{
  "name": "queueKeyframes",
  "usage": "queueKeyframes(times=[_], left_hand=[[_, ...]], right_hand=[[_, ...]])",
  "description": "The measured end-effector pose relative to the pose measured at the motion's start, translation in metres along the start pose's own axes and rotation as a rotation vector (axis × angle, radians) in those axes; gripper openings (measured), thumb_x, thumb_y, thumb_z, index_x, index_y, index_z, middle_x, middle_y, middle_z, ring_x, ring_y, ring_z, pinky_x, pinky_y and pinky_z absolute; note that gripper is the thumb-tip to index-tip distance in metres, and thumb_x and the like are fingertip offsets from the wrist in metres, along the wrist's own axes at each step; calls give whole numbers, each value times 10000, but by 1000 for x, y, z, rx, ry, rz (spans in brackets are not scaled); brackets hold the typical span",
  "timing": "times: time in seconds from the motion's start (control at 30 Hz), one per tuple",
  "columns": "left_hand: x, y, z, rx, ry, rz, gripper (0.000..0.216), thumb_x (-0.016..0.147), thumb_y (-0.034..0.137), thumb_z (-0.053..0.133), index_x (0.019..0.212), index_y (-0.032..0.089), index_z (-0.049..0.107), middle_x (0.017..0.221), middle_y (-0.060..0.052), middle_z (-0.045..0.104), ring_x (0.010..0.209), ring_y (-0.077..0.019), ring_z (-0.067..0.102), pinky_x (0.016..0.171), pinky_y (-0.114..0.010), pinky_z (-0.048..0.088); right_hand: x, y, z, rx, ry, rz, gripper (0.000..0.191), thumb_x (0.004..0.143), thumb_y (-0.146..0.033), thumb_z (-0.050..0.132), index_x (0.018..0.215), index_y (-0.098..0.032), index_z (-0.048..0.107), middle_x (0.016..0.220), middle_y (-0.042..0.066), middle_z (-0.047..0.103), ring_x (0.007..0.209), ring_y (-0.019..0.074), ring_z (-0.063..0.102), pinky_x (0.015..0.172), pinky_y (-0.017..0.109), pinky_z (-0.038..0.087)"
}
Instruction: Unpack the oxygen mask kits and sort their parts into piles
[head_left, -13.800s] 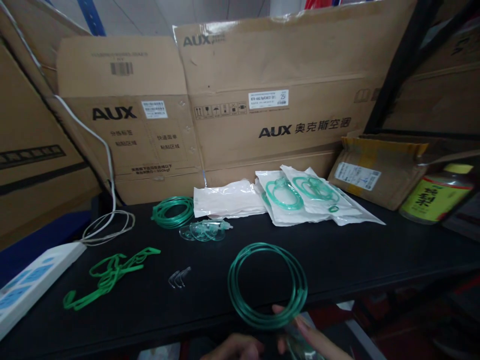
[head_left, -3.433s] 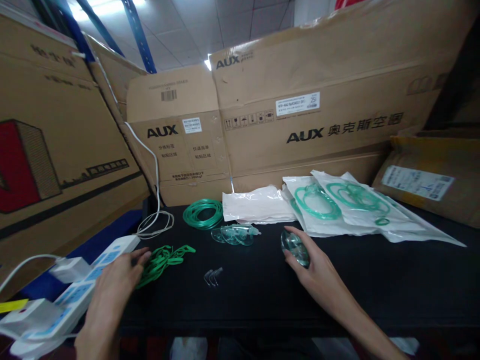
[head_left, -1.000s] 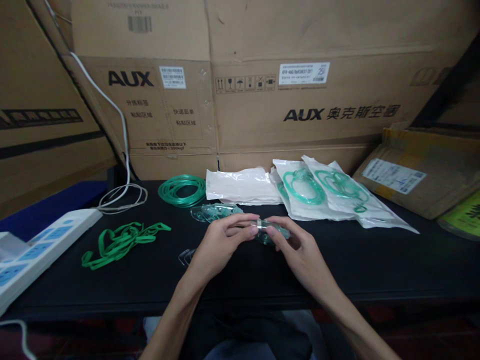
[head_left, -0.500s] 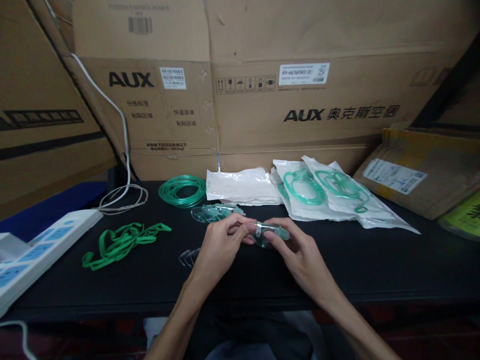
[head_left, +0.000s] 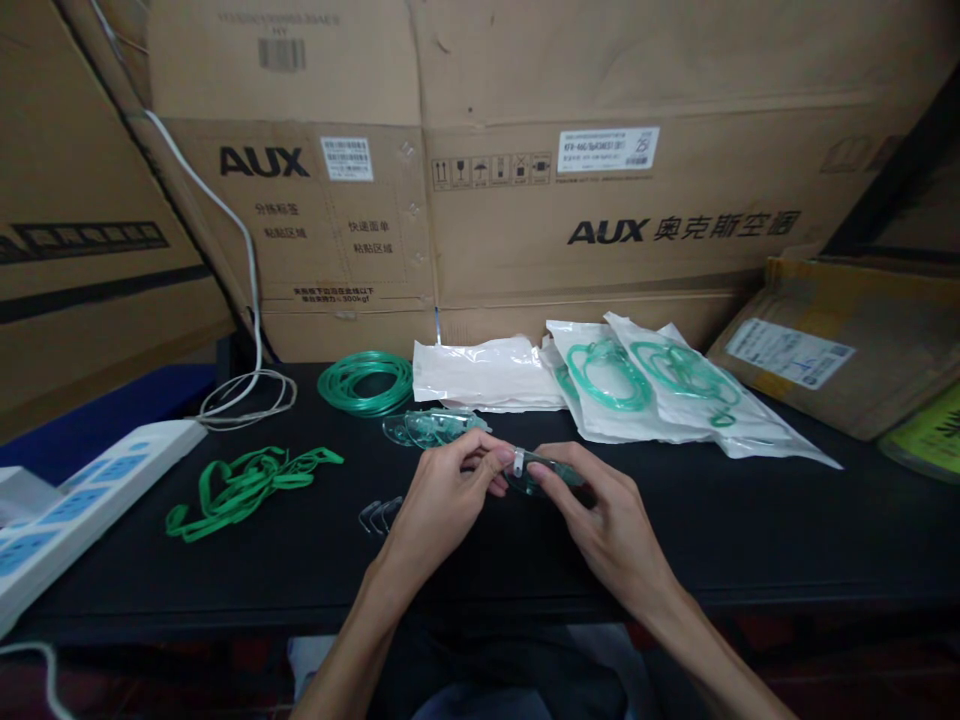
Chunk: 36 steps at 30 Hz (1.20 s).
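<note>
Between my two hands is a clear green oxygen mask (head_left: 525,484) with a shiny metal nose clip (head_left: 518,461) on it. My left hand (head_left: 457,485) pinches the mask's left end, fingers and thumb closed by the clip. My right hand (head_left: 592,495) grips the other side, its thumb pressed on the mask just right of the clip. Fingers hide much of the mask. Behind my left hand lie more clear green masks (head_left: 435,427), overlapping each other. Several thin curved clips (head_left: 379,516), clear or metallic, rest left of my left wrist.
Green elastic straps (head_left: 247,485) lie at the left, near a white power strip (head_left: 97,505). A coil of green tubing (head_left: 365,383) sits farther back. White packets (head_left: 487,372) and bagged masks with tubing (head_left: 611,375) line the rear. A cardboard box (head_left: 817,350) stands at right.
The mask has tilted in my hands, so less of its right part shows. My right hand has shifted slightly and covers more of it. The things on the table stay put.
</note>
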<state>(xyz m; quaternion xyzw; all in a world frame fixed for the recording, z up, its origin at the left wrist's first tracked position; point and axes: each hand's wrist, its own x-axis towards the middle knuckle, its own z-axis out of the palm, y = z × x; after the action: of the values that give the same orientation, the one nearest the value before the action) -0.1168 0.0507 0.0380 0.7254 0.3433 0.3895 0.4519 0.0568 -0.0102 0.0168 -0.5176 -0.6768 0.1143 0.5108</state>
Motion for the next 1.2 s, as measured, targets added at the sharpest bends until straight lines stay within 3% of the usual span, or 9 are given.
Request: queueKeyframes(times=[0.27,0.4,0.67,0.93,1.2], left_hand=[[3,-5,-1,-158,-49,-122,370,903,505,624,856,145,696,788,-45,691,708,-163,662,673,-262,550],[3,-1,-2,-284,-79,-211,314,888,457,653,857,147,693,854,-38,687,804,-163,660,774,-267,550],[3,-2,-1,-190,-42,-35,253,913,413,631,922,166,687,919,-43,686,865,-186,667,828,-292,553],[0,-5,-4,-90,-70,-21,236,926,391,636,978,174,712,884,-42,734,815,-184,702,795,-280,554],[-1,-4,-3,-116,-46,-32,226,895,387,688,969,176,713,808,-21,722,766,-167,708,762,-255,565]], right_hand=[[0,-3,1,-6,25,-98,117,988,-272,575,965,-228,681,993,66,725,929,215,693,798,303,552],[0,-4,2,7,11,-122,96,988,-240,569,1008,-227,661,1023,70,716,973,214,687,854,308,544],[3,-3,1,32,-24,96,259,963,-345,589,1185,-229,654,1153,79,738,1051,243,693,939,365,535],[3,-2,1,88,-45,146,233,936,-338,608,1093,-208,719,1095,76,772,1007,254,717,907,361,554],[3,0,0,183,-99,181,262,956,-368,599,1120,-203,719,1138,76,761,1050,244,706,961,363,530]])
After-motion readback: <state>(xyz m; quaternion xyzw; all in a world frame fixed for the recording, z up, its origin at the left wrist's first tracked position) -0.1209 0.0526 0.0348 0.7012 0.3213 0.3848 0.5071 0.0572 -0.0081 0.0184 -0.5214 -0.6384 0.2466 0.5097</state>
